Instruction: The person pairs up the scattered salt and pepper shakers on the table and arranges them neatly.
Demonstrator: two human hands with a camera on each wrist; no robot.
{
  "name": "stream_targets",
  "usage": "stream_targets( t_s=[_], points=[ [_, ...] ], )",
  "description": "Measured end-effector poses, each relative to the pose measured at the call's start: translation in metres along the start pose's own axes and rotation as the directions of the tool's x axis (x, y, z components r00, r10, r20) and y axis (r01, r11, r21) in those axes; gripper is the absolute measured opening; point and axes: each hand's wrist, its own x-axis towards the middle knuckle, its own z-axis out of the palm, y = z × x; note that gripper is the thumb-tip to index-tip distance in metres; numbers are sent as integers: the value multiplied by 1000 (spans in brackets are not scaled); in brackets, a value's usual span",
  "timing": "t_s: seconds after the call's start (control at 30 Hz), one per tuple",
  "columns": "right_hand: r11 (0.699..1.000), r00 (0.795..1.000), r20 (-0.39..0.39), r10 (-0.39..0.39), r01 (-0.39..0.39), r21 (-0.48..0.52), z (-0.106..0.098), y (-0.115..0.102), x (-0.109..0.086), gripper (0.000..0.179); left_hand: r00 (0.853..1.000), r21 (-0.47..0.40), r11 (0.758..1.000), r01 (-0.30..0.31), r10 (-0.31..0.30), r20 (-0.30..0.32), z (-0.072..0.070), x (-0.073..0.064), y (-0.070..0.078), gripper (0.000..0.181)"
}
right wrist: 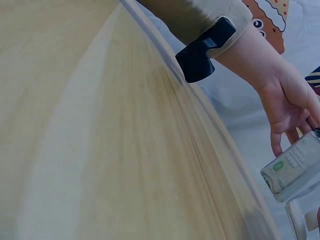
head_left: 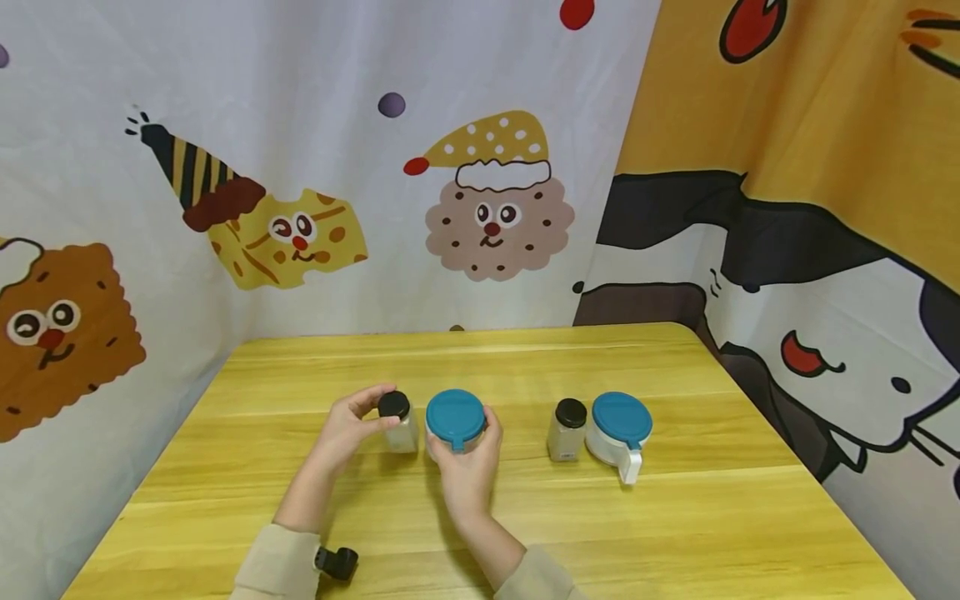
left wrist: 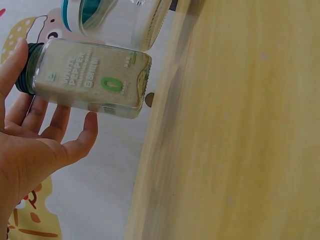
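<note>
My left hand pinches a glass spice jar by its black lid, thumb on one side and fingers on the other. In the left wrist view the label on this jar reads white pepper, and it stands upright. Just right of it, my right hand grips a round clear container with a blue lid, thumb and fingers around its side. The hand hides much of that container's body. Whether either held thing touches the table, I cannot tell.
On the right of the wooden table stand a second black-lidded jar and, close beside it, another blue-lidded container whose white handle points toward me. A black wrist camera sits at the left cuff. A cartoon-printed curtain hangs behind.
</note>
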Motion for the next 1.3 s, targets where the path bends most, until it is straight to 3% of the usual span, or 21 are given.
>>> stream_targets(
  t_s=[0.73, 1.3],
  points=[
    [1000, 1000, -1, 3, -3, -10, 0, 3, -3, 81, 998, 15, 999, 50, -50, 28, 0, -2, 0, 55],
    [1000, 1000, -3, 3, -3, -14, 2, 3, -5, 80, 998, 32, 999, 27, -28, 58, -4, 0, -4, 55]
  ],
)
